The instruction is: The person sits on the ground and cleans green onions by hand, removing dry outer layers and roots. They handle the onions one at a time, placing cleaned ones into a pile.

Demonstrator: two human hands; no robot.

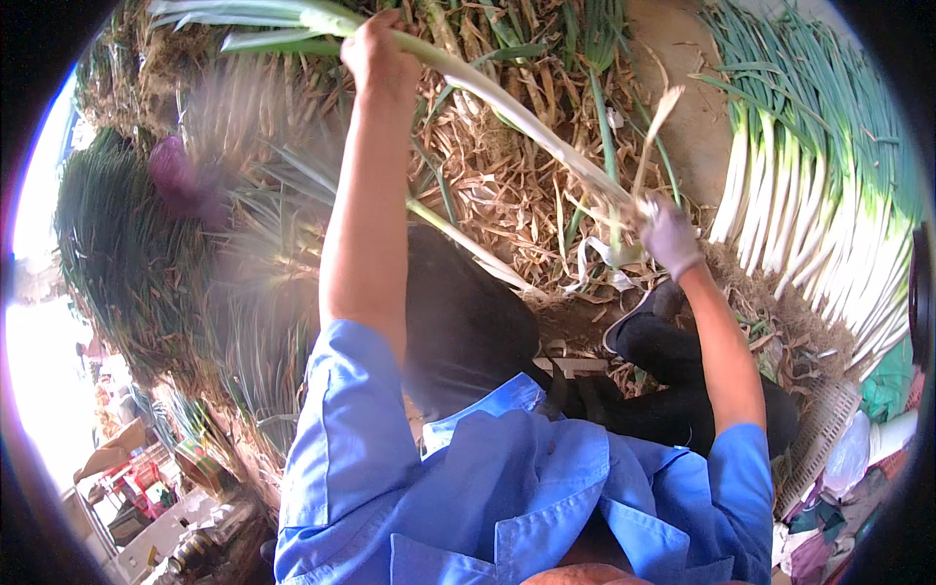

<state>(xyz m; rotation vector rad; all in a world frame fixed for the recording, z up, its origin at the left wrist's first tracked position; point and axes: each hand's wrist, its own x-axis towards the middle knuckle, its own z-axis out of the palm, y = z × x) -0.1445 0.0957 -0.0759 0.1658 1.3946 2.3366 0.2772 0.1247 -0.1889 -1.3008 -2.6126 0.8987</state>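
Observation:
My left hand [380, 51], bare, is closed around the upper stalk of a long green onion [523, 113], just below its green leaves at the top left. The stalk slants down to the right towards its roots. At that root end is my right hand [669, 238], in a pale glove, with its fingers gathered at the roots and loose dry skin. Another green onion [475, 248] lies beside my dark-trousered leg. Peeled green onions [782, 175] lie in a neat row on the right, with white stems and roots towards me.
Dry husks [504, 183] cover the ground ahead. Unpeeled green onions [124, 256] are heaped on the left. A pale plastic crate [819, 439] stands at the lower right beside bags and cloths. A blurred purple thing [175, 168] is at the left, too unclear to name.

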